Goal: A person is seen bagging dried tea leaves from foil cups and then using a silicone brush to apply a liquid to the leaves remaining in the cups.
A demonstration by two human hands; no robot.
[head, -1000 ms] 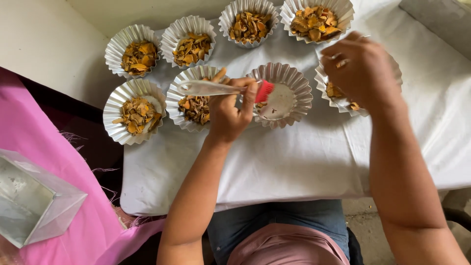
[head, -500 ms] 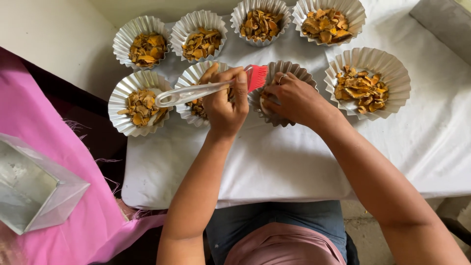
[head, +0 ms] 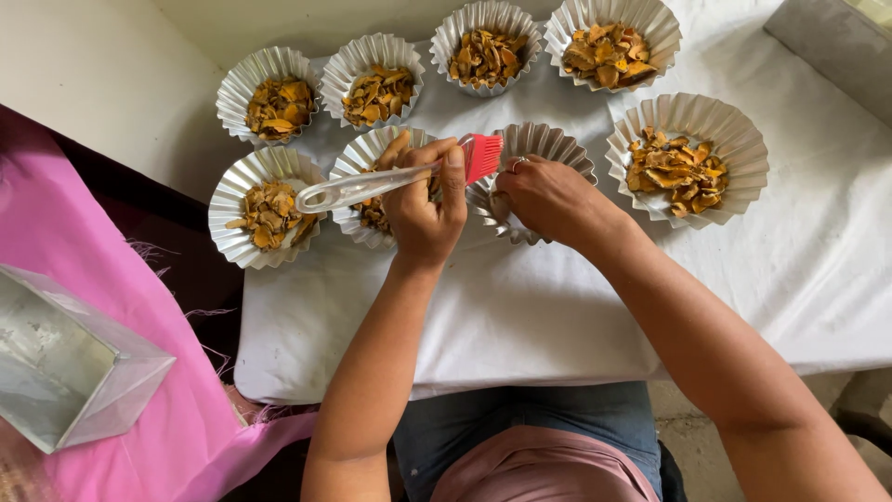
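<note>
Gripping clear-handled brush (head: 390, 181) in closed fist, left hand (head: 423, 209) sat mid-frame; right hand (head: 548, 197) curled over rim of empty foil cup (head: 544, 149), red bristles (head: 483, 156) beside it.

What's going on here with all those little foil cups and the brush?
A person sits at a table covered with a white cloth. The left hand holds a pastry brush with red bristles and a clear handle, its bristles at the rim of a fluted foil cup. The right hand rests on that cup. Seven other foil cups around it hold orange-yellow dried slices. A pink cloth lies to the left.
</note>
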